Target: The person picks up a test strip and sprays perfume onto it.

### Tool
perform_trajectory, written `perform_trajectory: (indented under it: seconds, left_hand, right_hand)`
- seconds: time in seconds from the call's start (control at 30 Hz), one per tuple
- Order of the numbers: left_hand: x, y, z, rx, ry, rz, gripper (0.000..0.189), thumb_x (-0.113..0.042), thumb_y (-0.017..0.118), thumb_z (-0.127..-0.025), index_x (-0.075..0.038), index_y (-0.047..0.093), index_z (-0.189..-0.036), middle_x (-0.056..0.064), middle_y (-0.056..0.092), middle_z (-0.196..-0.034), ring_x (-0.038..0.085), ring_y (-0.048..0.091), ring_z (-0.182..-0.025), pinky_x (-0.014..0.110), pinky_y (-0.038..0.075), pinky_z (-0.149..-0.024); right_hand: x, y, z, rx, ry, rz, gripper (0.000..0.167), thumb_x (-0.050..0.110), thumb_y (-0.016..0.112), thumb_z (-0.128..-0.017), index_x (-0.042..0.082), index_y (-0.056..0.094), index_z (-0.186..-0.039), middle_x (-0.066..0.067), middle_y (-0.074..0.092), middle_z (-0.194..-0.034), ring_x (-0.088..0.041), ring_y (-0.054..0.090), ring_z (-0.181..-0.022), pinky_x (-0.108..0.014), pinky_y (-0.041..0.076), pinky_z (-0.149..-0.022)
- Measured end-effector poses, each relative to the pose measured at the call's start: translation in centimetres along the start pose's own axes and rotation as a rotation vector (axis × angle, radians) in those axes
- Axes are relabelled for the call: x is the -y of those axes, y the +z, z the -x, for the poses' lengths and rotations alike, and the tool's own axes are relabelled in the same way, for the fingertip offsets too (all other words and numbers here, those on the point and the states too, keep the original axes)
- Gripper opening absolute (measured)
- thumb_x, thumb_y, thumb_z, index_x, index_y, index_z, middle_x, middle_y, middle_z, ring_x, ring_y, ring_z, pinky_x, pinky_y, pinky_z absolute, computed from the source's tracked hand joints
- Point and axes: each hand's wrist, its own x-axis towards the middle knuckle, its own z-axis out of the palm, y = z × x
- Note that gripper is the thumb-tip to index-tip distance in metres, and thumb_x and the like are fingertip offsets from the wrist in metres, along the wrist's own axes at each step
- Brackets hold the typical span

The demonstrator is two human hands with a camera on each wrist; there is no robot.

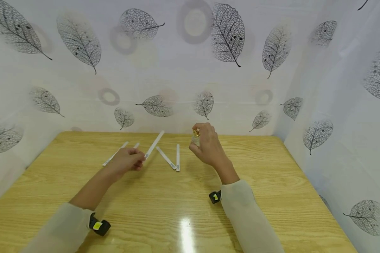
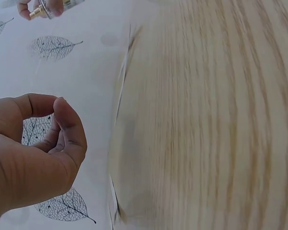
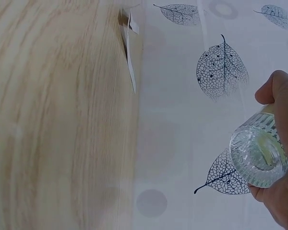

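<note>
My left hand point(image 1: 126, 161) pinches the lower end of a white paper test strip point(image 1: 154, 144), which slants up to the right above the table. In the left wrist view, the thumb and index finger of the left hand point(image 2: 43, 153) meet at the tips; the strip cannot be made out there. My right hand point(image 1: 209, 144) grips a small clear glass perfume bottle point(image 1: 195, 141) with a gold spray top, index finger on that top. From the right wrist view, the ribbed round base of the bottle point(image 3: 260, 151) faces the camera. Bottle and raised strip are apart.
Two printed strips, one slanted point(image 1: 166, 157) and one upright point(image 1: 178, 158), lie near the table's middle, their lower ends close together. Another strip point(image 1: 114, 155) and a partly hidden one point(image 1: 136, 145) lie behind my left hand. A leaf-patterned curtain point(image 1: 177, 70) borders the wooden table point(image 1: 164, 203).
</note>
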Motion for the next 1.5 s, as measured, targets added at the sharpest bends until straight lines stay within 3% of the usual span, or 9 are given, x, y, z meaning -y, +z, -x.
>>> perform_trajectory:
  seconds: [0.33,0.63,0.97,1.5]
  left_hand:
    - [1.2,-1.6,0.2,-0.033,-0.052,-0.028,0.032,-0.016,0.055,-0.105,0.012,0.058,-0.119,0.014,0.062,-0.108,0.016,0.064,-0.087,0.028,0.060,-0.077]
    - [2.2,-2.5,0.2,-0.043,-0.072,-0.012,0.032,-0.014,0.056,-0.104,0.015,0.057,-0.119,0.010,0.066,-0.100,0.013,0.064,-0.084,0.025,0.059,-0.074]
    - [2.8,-3.1,0.2,-0.060,-0.114,0.031,0.029,-0.004,0.063,-0.098,0.018,0.057,-0.115,0.007,0.068,-0.087,0.010,0.065,-0.074,0.022,0.059,-0.068]
    - [3.0,-3.4,0.3,-0.061,-0.170,0.038,0.032,-0.003,0.063,-0.098,0.020,0.057,-0.119,0.006,0.070,-0.082,0.009,0.067,-0.070,0.024,0.061,-0.068]
  right_hand:
    - [0.1,0.0,0.0,0.003,0.003,-0.005,0.049,0.013,0.062,-0.088,0.011,0.039,-0.131,-0.012,0.047,-0.104,-0.027,0.042,-0.087,-0.040,0.035,-0.070]
    - [0.1,-0.1,-0.1,-0.003,-0.013,0.005,0.049,0.012,0.063,-0.088,0.010,0.039,-0.130,-0.011,0.047,-0.103,-0.026,0.041,-0.084,-0.039,0.035,-0.068]
    - [0.2,-0.2,-0.1,0.005,-0.011,-0.017,0.048,0.013,0.062,-0.089,0.010,0.039,-0.131,-0.012,0.047,-0.104,-0.027,0.041,-0.086,-0.040,0.035,-0.070]
    - [0.2,-0.3,-0.1,0.024,0.006,-0.038,0.048,0.012,0.062,-0.089,0.011,0.039,-0.132,-0.012,0.048,-0.106,-0.028,0.042,-0.088,-0.042,0.036,-0.073]
